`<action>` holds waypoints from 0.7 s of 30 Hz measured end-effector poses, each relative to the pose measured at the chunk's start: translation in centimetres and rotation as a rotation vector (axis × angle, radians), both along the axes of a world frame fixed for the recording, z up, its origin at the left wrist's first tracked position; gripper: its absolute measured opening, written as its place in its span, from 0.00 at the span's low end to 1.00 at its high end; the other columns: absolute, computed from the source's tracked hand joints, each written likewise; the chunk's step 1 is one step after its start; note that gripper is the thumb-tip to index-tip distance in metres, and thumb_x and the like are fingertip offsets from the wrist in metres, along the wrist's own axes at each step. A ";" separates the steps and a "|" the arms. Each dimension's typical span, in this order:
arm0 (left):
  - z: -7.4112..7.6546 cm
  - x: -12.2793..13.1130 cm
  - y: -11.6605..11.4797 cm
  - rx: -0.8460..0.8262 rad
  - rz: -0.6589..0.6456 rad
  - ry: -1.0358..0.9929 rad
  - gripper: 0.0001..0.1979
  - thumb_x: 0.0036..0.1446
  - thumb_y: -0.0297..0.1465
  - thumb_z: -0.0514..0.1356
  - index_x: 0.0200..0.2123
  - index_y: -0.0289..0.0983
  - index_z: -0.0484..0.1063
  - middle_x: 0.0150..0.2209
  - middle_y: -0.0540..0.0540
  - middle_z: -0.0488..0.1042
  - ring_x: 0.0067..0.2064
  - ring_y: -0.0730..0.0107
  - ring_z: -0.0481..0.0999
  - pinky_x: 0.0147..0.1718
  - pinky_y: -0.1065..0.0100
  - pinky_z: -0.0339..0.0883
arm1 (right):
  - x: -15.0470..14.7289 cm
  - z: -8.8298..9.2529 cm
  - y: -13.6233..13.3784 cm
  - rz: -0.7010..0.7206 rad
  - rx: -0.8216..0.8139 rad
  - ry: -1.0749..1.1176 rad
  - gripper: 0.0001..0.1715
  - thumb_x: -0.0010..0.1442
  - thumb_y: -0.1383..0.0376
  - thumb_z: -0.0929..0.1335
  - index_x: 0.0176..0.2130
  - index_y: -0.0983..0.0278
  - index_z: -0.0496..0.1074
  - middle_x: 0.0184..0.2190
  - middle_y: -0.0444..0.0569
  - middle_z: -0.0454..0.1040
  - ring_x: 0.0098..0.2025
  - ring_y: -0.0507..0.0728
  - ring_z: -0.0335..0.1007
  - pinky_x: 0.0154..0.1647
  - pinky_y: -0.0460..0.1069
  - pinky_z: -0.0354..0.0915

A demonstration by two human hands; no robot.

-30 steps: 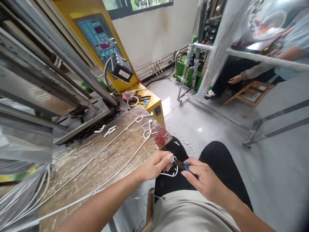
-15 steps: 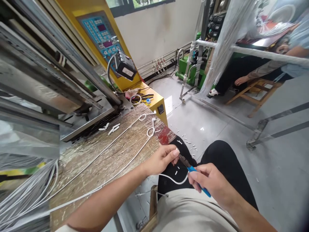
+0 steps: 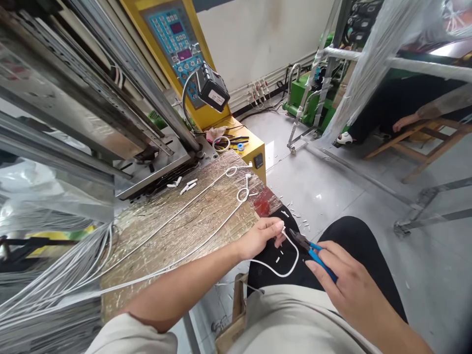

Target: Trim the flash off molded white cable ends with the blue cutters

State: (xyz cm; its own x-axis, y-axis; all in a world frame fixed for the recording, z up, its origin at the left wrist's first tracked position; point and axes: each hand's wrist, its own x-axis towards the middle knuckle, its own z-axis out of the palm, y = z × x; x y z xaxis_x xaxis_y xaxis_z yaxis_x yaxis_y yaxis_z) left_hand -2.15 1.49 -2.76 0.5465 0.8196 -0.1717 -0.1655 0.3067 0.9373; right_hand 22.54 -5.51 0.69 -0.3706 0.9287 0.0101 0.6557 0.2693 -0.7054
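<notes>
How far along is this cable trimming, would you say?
Done, seemingly: white offcuts lie on the foil-covered bench, and two looped cables rest there. In hand: the left hand pinches a white cable's end; the right hand holds blue-handled cutters just off it. Left: a bundle of cables hangs at the bench's near end.

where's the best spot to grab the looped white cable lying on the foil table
Grip the straight run of the looped cable just below its knot-like loop, pinching from above. It lies flat on the foil table, and the straight part sits clear of the neighbouring cable.
</notes>
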 end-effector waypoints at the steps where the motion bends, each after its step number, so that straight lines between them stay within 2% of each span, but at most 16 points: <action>1: -0.2 0.2 -0.1 -0.016 0.022 -0.010 0.25 0.68 0.51 0.57 0.28 0.36 0.65 0.23 0.50 0.68 0.29 0.72 0.66 0.36 0.67 0.59 | -0.3 -0.3 -0.1 0.000 0.130 -0.053 0.14 0.75 0.56 0.64 0.43 0.61 0.73 0.47 0.51 0.72 0.48 0.59 0.69 0.52 0.56 0.64; 4: -0.3 0.5 -0.1 -0.039 0.071 -0.012 0.25 0.66 0.52 0.59 0.28 0.36 0.66 0.23 0.50 0.69 0.27 0.72 0.67 0.35 0.67 0.61 | -1.2 -0.8 -0.2 0.035 0.380 -0.185 0.11 0.74 0.61 0.65 0.40 0.63 0.72 0.45 0.53 0.72 0.45 0.59 0.68 0.49 0.56 0.64; 8: 0.2 0.6 -0.1 -0.026 0.098 0.035 0.27 0.64 0.54 0.60 0.26 0.36 0.67 0.22 0.49 0.69 0.27 0.71 0.67 0.33 0.67 0.61 | -2.0 -0.7 0.2 0.047 0.472 -0.294 0.10 0.74 0.63 0.65 0.39 0.65 0.71 0.44 0.54 0.72 0.43 0.60 0.67 0.43 0.56 0.61; 14: 0.9 0.6 -0.4 0.038 0.117 0.118 0.28 0.65 0.55 0.58 0.26 0.37 0.66 0.23 0.50 0.68 0.27 0.72 0.66 0.33 0.67 0.61 | -2.3 -1.2 0.4 0.024 0.459 -0.369 0.12 0.74 0.62 0.65 0.37 0.64 0.71 0.45 0.55 0.73 0.44 0.61 0.67 0.44 0.56 0.61; 18: 0.8 0.6 -0.5 0.075 0.124 0.153 0.29 0.67 0.55 0.56 0.26 0.36 0.66 0.24 0.50 0.68 0.27 0.73 0.65 0.33 0.68 0.60 | -2.3 -2.0 0.2 0.016 0.430 -0.306 0.12 0.74 0.63 0.64 0.37 0.64 0.70 0.43 0.53 0.73 0.42 0.59 0.68 0.43 0.55 0.61; 20: 0.9 0.5 -0.5 0.065 0.111 0.154 0.29 0.66 0.56 0.56 0.26 0.37 0.66 0.23 0.50 0.67 0.27 0.72 0.65 0.33 0.67 0.60 | -2.1 -2.3 0.3 0.022 0.312 -0.198 0.16 0.75 0.61 0.63 0.35 0.63 0.69 0.38 0.50 0.72 0.37 0.56 0.66 0.41 0.53 0.60; 21: 1.0 0.4 -0.5 0.060 0.103 0.149 0.30 0.66 0.56 0.56 0.25 0.37 0.65 0.23 0.50 0.67 0.28 0.72 0.65 0.33 0.67 0.60 | -1.8 -2.4 0.4 0.029 0.202 -0.128 0.18 0.76 0.59 0.62 0.33 0.63 0.67 0.36 0.48 0.71 0.35 0.55 0.64 0.39 0.52 0.60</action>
